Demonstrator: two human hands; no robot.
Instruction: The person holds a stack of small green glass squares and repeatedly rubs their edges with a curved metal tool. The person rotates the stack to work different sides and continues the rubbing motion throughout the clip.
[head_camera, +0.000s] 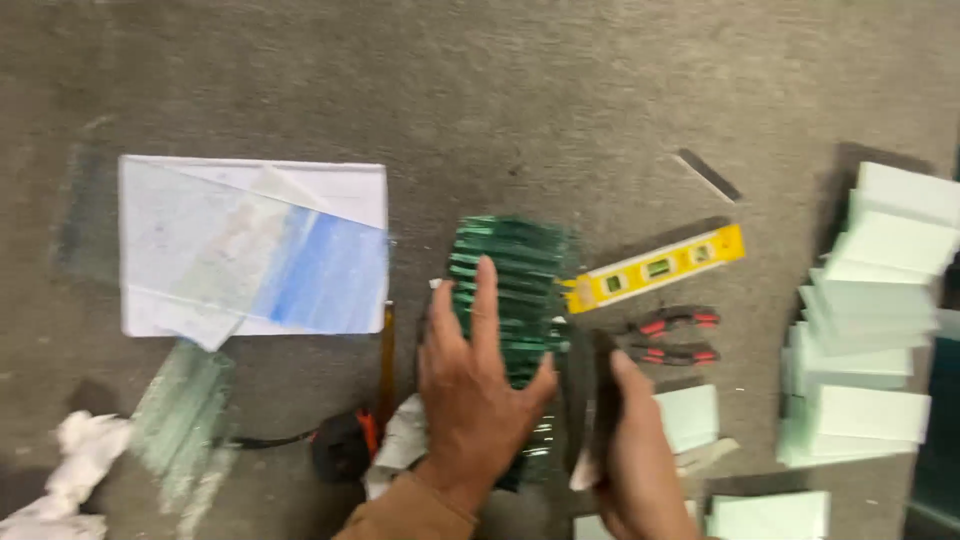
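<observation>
Glass is what we have under our palms: a row of small green-edged glass pieces (508, 290) standing on edge on the grey felt-covered table (480, 90), just left of a yellow spirit level (655, 268) and red-handled pliers (672, 337); our left hand (470, 390) lies flat and spread over the near end of the row, fingers extended, pressing rather than clasping; our right hand (630, 450) is closed around a dark, narrow upright piece (603, 400), though blur keeps us from saying what it is; we judge the row heavy for its size, rigid, brittle and sharp along its edges, slippery face to face, so it is best squeezed from both ends with flat palms; stacks of pale green glass tiles (865, 330) sit well apart at the right; a white and blue sheet (255, 245) lies to the left.
</observation>
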